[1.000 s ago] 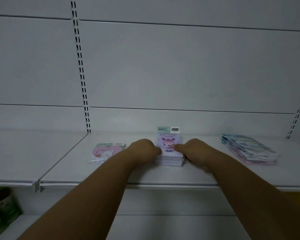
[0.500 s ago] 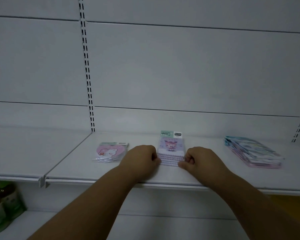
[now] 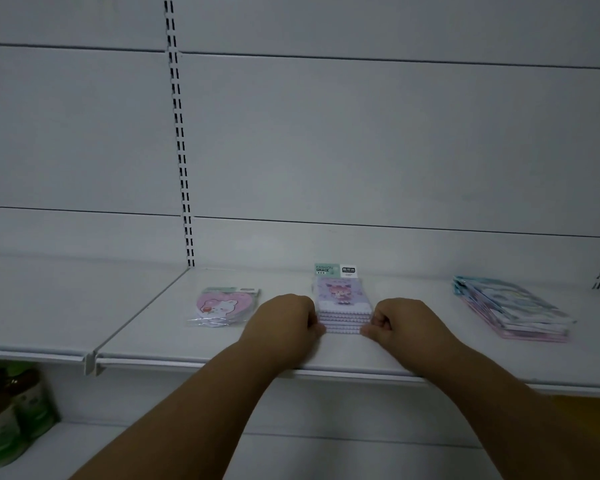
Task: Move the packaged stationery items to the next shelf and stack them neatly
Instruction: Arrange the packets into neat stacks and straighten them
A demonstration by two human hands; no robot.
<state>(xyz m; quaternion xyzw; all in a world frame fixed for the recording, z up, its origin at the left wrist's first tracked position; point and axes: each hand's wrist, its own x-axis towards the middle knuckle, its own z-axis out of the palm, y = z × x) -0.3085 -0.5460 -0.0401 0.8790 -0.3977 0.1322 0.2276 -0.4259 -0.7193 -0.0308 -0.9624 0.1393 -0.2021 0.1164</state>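
We find the purple notebook stack (image 3: 342, 304) squared between both hands: left hand (image 3: 284, 322) and right hand (image 3: 404, 323), fingers curled, press its side edges. Beyond the left hand lies the heart-shaped packet (image 3: 222, 306); beyond the right, a fanned pile (image 3: 513, 310) seemingly awaits straightening.

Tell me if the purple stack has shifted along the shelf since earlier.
No. The purple stack keeps its gap to the heart-shaped pack and the shelf edge.

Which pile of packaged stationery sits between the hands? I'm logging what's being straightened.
The middle stack, topped by a purple cartoon-girl pack; the heart-shaped pink pack lies left, the slanted pile right.
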